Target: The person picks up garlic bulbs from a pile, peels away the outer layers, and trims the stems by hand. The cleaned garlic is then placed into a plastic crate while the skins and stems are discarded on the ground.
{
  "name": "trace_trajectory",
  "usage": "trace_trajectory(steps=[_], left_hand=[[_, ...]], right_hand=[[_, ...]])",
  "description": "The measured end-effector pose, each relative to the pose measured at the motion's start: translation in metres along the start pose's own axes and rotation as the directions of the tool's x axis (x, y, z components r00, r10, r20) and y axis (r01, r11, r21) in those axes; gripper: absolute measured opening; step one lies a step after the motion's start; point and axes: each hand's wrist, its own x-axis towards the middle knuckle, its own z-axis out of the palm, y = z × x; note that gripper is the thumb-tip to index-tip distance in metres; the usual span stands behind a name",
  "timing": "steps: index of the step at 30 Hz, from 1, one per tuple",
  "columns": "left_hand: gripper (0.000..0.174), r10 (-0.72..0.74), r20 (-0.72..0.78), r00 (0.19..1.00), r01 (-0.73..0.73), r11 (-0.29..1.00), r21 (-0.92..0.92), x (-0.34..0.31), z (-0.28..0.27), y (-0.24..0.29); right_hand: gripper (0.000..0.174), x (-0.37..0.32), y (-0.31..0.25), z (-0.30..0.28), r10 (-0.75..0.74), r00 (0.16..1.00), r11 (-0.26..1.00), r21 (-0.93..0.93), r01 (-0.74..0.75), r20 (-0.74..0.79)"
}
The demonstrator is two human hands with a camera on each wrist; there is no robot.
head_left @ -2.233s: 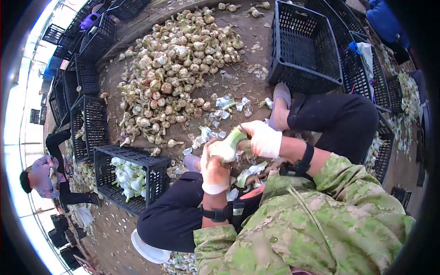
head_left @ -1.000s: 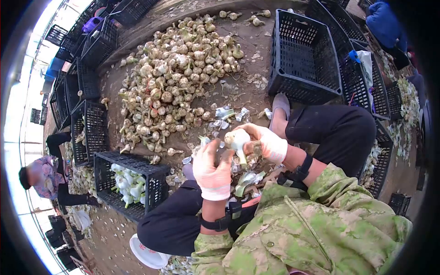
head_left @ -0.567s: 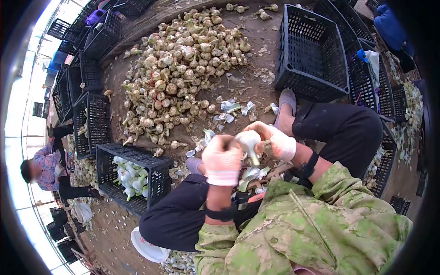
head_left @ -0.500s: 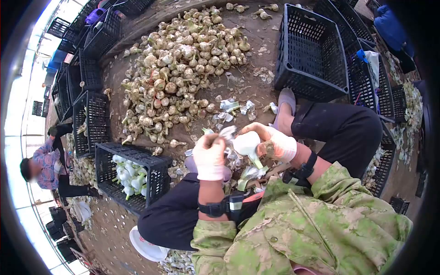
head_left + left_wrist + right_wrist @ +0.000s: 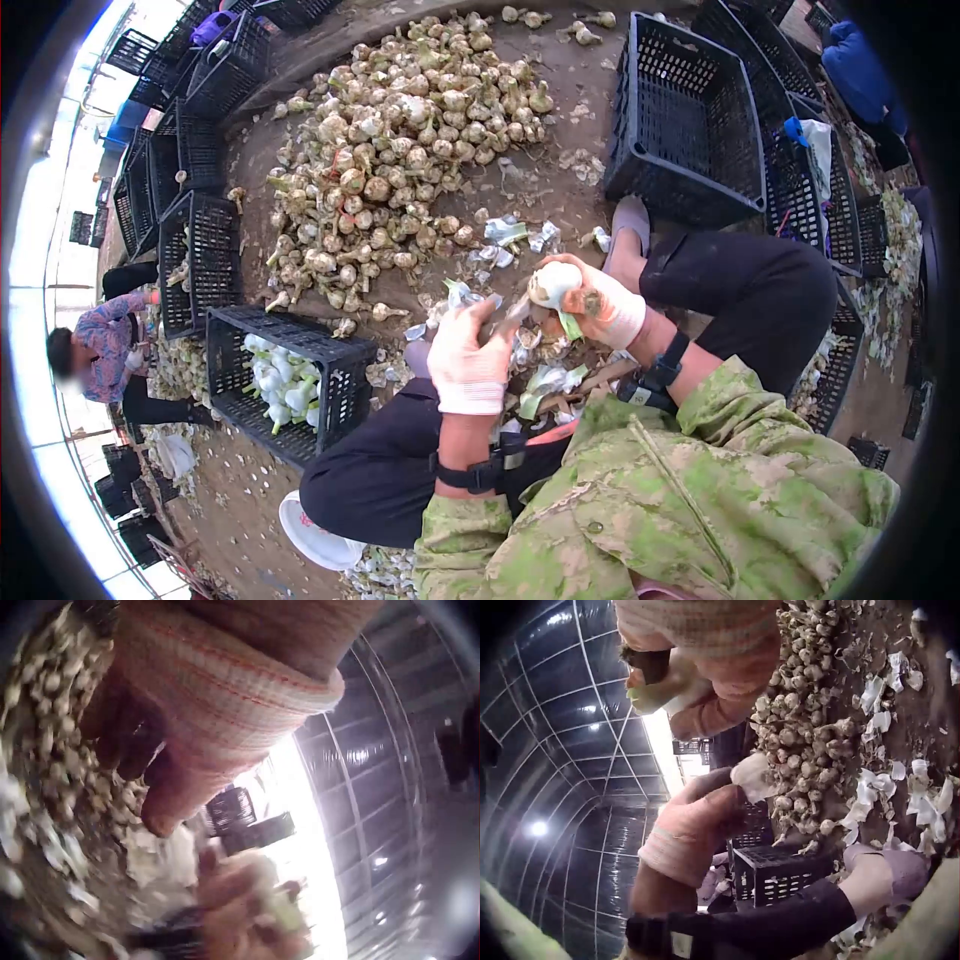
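Observation:
My gloved right hand (image 5: 612,310) grips a white garlic bulb (image 5: 553,284), its cut green stem (image 5: 571,327) pointing down toward my lap. A short brown piece (image 5: 654,666) also sticks out of that hand in the right wrist view. Just left of the bulb, my gloved left hand (image 5: 468,362) pinches a pale flap of garlic skin (image 5: 754,777) between thumb and fingers. In the left wrist view, the right hand (image 5: 247,907) is blurred. Beyond both hands lies a large heap of unpeeled garlic bulbs (image 5: 400,150).
A black crate (image 5: 345,350) with peeled white garlic (image 5: 285,385) stands by my left knee. Another black crate (image 5: 690,120) is beyond my right foot. Loose skins (image 5: 505,232) litter the ground before me. Another person (image 5: 105,345) sits at the far left.
The bulb has been turned from stem up to stem down in my right hand. My left hand, earlier against the bulb, has moved slightly left with a flap of skin. The view shifts slightly.

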Motion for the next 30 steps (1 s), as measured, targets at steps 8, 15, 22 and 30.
trace_trajectory(steps=[8,15,22,30], left_hand=[[0.017,0.342,-0.011,0.940,-0.321,0.892,0.320,0.002,0.027,0.033],[0.009,0.174,-0.069,0.982,-0.182,0.973,-0.140,0.008,0.025,0.035],[0.022,-0.254,0.309,0.916,0.360,0.187,-0.914,0.010,-0.016,0.024],[0.090,-0.140,0.350,0.926,0.104,0.987,0.120,-0.008,-0.021,-0.018]], right_hand=[[0.065,-0.002,0.010,-0.002,-0.091,0.989,0.979,-0.193,0.067,-0.120],[0.063,-0.013,-0.002,0.013,-0.061,0.998,0.996,0.061,0.063,-0.032],[0.069,-0.008,-0.017,0.008,0.051,0.988,0.993,0.100,-0.066,0.146],[0.056,-0.002,-0.012,0.008,0.174,0.984,0.976,-0.143,-0.167,0.038]])
